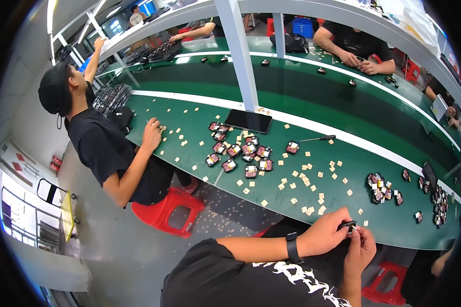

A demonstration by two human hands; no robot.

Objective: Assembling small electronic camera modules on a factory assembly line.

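Observation:
My left hand (pixel 323 234), with a dark watch on the wrist, holds a small black device (pixel 348 225) over the near edge of the green table. My right hand (pixel 360 250) pinches the same device from the other side, fingertips closed on it. A pale bit shows by the fingers, too small to make out. Small pale square pieces (pixel 306 180) lie scattered on the table beyond my hands. A cluster of small black devices with pinkish faces and labels (pixel 249 148) sits further left, and a single one (pixel 292 147) lies beside a screwdriver (pixel 320 138).
A dark phone (pixel 249 121) lies by the white upright post (pixel 239 56). More devices (pixel 378 188) are heaped at the right. A co-worker (pixel 105 138) sits at left near a red stool (pixel 171 212). Across the green belt (pixel 292 77), other people work.

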